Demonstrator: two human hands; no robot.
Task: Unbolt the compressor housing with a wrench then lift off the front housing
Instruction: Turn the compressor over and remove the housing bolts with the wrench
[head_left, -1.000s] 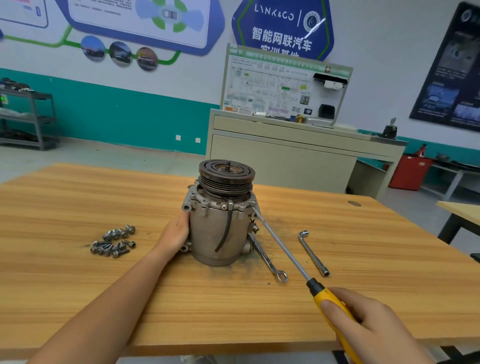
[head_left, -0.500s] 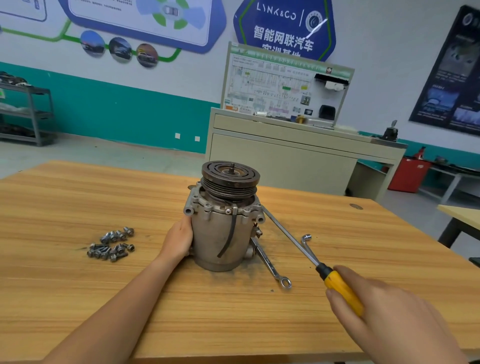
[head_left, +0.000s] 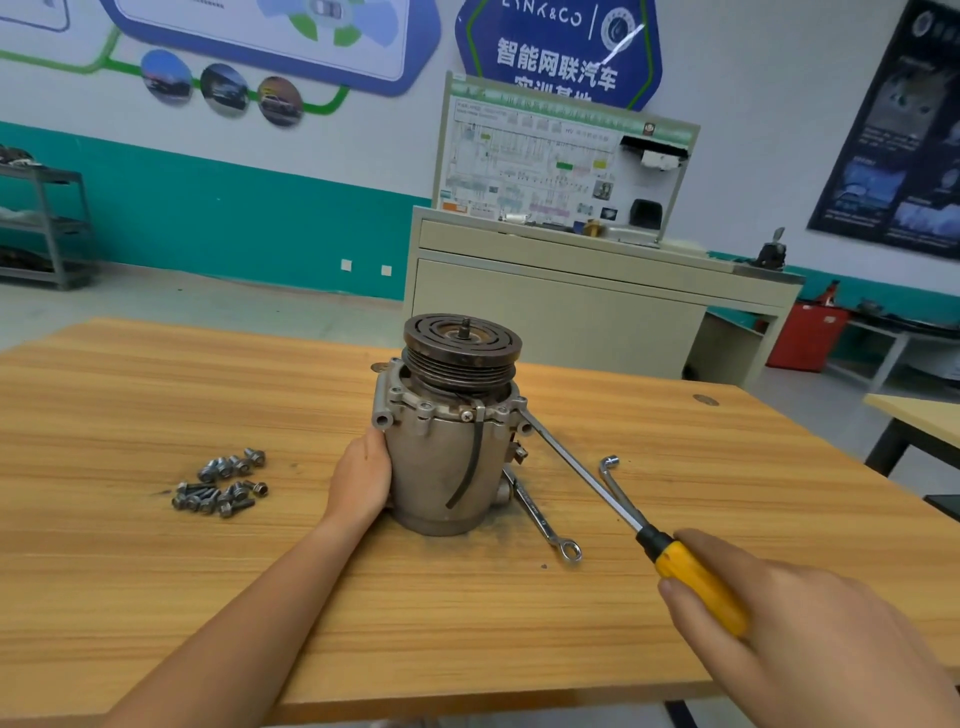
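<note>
Count on the tabletop (head_left: 156, 571): one compressor (head_left: 441, 467), one screwdriver (head_left: 691, 582), one ring spanner (head_left: 540, 514), one L-shaped socket wrench (head_left: 613, 480), and one loose heap of bolts (head_left: 223, 483). There are a dozen or more, too jumbled for an exact tally. Two hands at work.

Compressor: dull grey cast metal, drum-shaped, grimy. The front housing (head_left: 415, 402) is a lighter flanged casting with bolt ears round its rim. It carries a dark, rusty grooved pulley (head_left: 462, 343) with a short threaded shaft stub at its centre. A black strap (head_left: 475, 457) hangs curved down the near face from a screw at the flange.

Position: it stands about mid-tabletop, somewhat nearer the far edge. Long axis vertical, pulley end up, base flat on the wood amid dark grit.

Left hand (head_left: 363, 480): palm against the left wall of the body, fingers curving round behind and out of sight.

Right hand (head_left: 779, 623): fingers clamped round the screwdriver's yellow handle, towards the near right corner. The shaft runs diagonally up and away, its tip at the flange on the compressor's right side.

The ring spanner lies flat just right of the base, ring end towards the near edge. The socket wrench lies beyond the shaft, its bent end towards the far edge. The bolts sit well off towards the left edge.
</note>
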